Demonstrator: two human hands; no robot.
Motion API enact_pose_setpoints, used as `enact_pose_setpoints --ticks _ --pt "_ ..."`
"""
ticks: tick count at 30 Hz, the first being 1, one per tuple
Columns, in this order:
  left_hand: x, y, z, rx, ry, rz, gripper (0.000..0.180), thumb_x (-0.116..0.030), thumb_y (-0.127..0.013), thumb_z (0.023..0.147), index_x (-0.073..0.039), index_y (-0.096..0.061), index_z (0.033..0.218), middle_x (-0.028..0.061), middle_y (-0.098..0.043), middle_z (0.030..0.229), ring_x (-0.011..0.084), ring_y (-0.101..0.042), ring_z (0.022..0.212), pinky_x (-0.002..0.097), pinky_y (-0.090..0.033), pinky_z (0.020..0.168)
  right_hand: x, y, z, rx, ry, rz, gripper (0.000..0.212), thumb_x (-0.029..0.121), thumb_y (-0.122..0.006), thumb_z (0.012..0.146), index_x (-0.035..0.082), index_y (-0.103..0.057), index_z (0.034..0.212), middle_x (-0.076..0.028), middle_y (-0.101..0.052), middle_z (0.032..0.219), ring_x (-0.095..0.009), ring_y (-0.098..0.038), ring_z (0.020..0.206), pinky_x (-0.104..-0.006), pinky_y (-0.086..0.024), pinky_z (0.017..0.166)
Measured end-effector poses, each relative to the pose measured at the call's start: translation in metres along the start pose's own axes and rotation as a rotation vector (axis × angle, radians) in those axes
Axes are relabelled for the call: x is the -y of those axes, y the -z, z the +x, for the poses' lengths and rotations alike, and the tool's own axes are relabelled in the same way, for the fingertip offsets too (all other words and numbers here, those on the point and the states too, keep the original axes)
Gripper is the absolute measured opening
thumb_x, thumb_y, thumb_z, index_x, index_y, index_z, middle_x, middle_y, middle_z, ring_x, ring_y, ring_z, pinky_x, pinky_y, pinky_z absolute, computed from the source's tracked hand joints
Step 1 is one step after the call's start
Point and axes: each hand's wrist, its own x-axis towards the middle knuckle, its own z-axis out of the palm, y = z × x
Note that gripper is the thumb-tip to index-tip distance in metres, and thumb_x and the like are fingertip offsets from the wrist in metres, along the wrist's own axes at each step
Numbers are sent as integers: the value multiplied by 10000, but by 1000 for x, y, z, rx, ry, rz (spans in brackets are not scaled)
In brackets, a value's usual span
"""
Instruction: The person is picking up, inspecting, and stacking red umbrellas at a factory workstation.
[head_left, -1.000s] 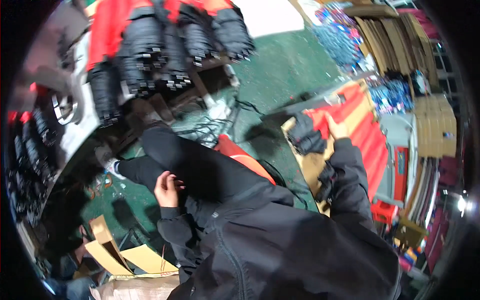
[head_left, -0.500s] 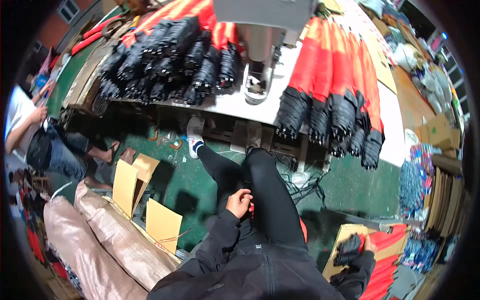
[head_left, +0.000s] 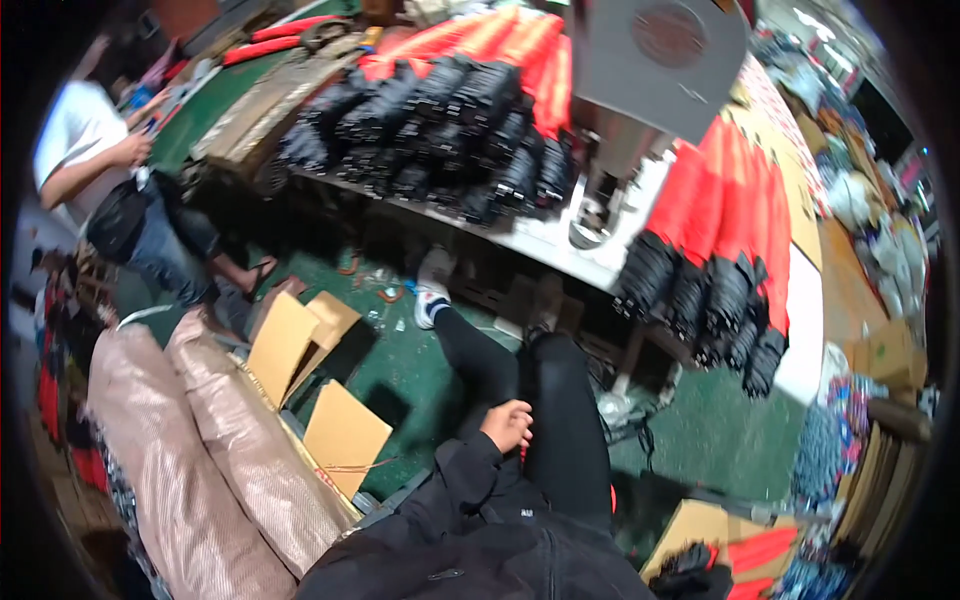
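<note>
My left hand (head_left: pixel 508 426) rests above my lap with its fingers curled closed. A small bit of red shows just under it, and what the fingers hold, if anything, is hidden. My right hand is out of sight. The right sleeve runs down at the lower edge by an open carton (head_left: pixel 690 530) of red and black folded umbrellas (head_left: pixel 755 550). Ahead, a pile of black-ended red umbrellas (head_left: pixel 440 130) lies on the white worktable (head_left: pixel 560 240). More umbrellas (head_left: pixel 715 200) hang over its front edge, right of a grey machine (head_left: pixel 655 60).
Two pinkish woven sacks (head_left: pixel 160 440) and an open cardboard box (head_left: pixel 345 440) stand at my left. A person (head_left: pixel 110 170) in a white top is at the far left. Cables (head_left: pixel 640 430) lie under the table. Bundled goods and cartons (head_left: pixel 885 355) line the right side.
The view has swung, so the table and umbrellas sit farther right and lower. My right hand, earlier on umbrellas in the carton, has left the picture. My left hand stays closed over my lap.
</note>
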Motion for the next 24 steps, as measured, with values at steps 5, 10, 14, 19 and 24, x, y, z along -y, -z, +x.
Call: enact_pose_setpoints --ticks 5,10,14,19,24 --pt "3 -11 0 10 23 25 286 -32 -498 1043 48 -590 1302 143 -672 1072 199 -709 785 361 -650 656 48 -14 -10 -147 25 -218 827 347 -802 788 -73 -509 1437 -238 -686 1221 -334 -667 1060 -457 -544 926" --pt "-1 -2 -9 4 13 59 282 -23 -500 1041 49 -591 1298 135 -671 1063 190 -708 796 357 -650 667 25 24 -49 -353 -15 -382 847 178 -803 761 -7 -450 1508 -204 -705 1144 -325 -686 932 -479 -579 836" --pt "-1 -13 2 41 3 45 280 -20 -506 1021 38 -610 1274 118 -674 1030 162 -699 755 330 -640 651 -7 59 -69 -569 -69 -479 919 43 -803 739 47 -402 1566 -176 -720 1082 -318 -701 828 -496 -607 764" --pt "0 -6 -4 28 -34 60 279 -21 -510 1019 40 -610 1273 124 -677 1034 163 -700 755 326 -641 653 50 14 -92 -785 850 787 894 181 -828 795 100 -334 1536 -201 -567 1374 -328 -657 1153 -436 -558 973" --pt "1 -5 -10 -9 -51 115 276 -33 -526 1017 40 -621 1266 108 -690 979 160 -702 743 319 -628 651 159 -45 -178 -633 1387 898 502 -161 -737 714 -40 -505 1143 -274 -637 871 -412 -654 611 -534 -628 551"
